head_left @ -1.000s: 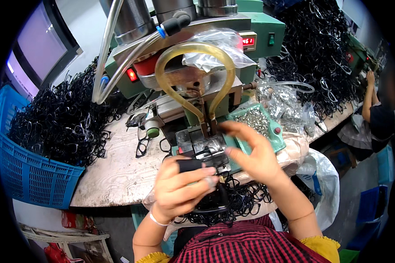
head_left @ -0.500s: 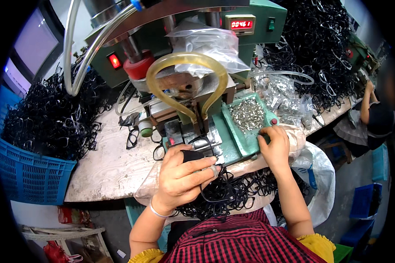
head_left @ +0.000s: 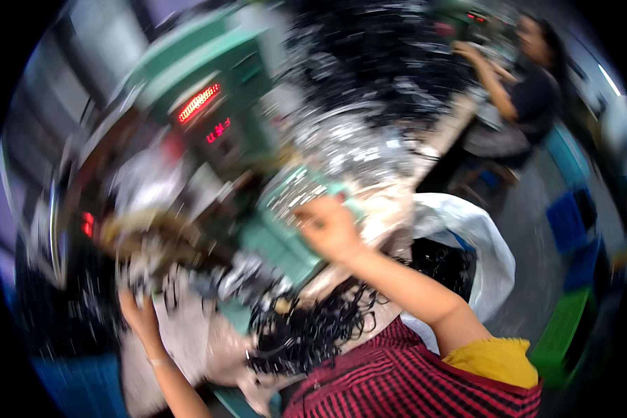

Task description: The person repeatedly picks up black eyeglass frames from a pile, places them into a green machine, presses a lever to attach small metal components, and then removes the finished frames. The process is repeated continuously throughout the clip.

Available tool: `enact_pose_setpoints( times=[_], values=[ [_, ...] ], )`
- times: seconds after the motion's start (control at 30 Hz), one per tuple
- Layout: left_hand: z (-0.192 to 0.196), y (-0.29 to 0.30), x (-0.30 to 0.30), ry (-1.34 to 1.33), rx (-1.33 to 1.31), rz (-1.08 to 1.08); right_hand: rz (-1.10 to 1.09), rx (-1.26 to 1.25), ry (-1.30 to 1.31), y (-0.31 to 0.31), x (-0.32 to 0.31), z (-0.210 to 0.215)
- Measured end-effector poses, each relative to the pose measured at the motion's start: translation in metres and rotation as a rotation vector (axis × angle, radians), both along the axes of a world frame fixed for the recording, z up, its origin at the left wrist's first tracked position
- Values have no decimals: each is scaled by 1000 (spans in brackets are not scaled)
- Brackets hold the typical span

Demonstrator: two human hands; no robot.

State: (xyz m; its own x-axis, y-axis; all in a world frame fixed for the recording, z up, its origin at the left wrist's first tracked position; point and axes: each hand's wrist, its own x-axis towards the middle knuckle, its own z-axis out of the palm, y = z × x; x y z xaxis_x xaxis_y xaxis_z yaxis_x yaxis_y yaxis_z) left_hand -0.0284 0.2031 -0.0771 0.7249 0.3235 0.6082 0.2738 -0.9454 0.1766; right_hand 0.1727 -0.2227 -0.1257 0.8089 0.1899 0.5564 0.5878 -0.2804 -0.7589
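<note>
Grip of the right hand [head_left: 331, 226]: fingers bent over the small metal parts [head_left: 292, 198] in the green tray [head_left: 279, 244]; from my distant view I cannot tell whether any part is pinched. I record the right forearm running up and leftward from the yellow sleeve [head_left: 494, 359], elbow bent. My left hand [head_left: 139, 317] stretches upward at far left over the table [head_left: 181, 334], fingers upward; motion blur hides whether that grip is open or holds something.

Compared with half a second earlier, the view has swung right and blurred. The left hand, then holding a dark item before the green machine [head_left: 240, 83], is now well left of the work area. The right hand, then at the tray's near right corner, is over its contents.

Containers: the tray, beside the machine, holds the loose metal parts. Black spectacle frames [head_left: 313, 327] lie heaped at the table's near edge. Right of the table, a white sack [head_left: 494, 244] stands open with dark frames [head_left: 442, 268] inside. Shiny clear bags [head_left: 355, 150] lie beyond the tray; their contents are unreadable. At lower left, a blue crate [head_left: 83, 383] shows only partly.
</note>
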Motion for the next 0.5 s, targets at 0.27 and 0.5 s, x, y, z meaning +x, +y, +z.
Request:
enact_pose_setpoints(
  times=[0.27, 0.5],
  values=[
    [-133, -7, 99, 222, -14, 447, -72, -86, 8, -39, -2, -19],
    [-141, -34, 40, 20, -79, 132, -256, -83, -40, -112, -34, 2]
  ],
)
